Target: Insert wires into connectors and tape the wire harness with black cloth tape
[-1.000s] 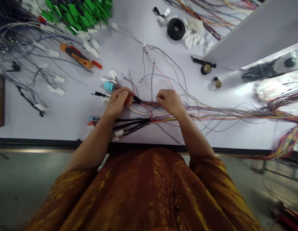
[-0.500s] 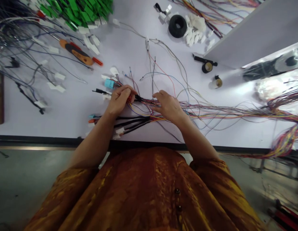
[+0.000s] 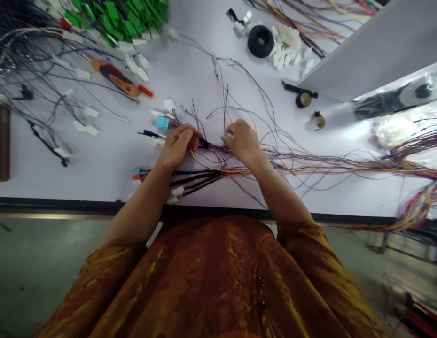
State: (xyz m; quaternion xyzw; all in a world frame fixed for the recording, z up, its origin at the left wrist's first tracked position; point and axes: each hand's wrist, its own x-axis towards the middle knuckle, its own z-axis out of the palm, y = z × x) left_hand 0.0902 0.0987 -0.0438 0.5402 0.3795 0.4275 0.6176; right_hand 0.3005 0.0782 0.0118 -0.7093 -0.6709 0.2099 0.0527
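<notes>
Left hand (image 3: 178, 146), right hand (image 3: 241, 142) curled over wires (image 3: 214, 148)

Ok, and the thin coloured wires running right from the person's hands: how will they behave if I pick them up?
Probably very floppy: the thin wires lie in loose, sagging curves across the table. They're likely light, judging by how fine they look. Lifting one may drag others, since they run together in a loose bunch.

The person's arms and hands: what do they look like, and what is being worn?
The left hand and right hand are bare, without gloves, and the forearms are bare too. The left sleeve and right sleeve are loose, glossy amber-orange fabric ending near the elbows. The matching top has small dark buttons.
</notes>
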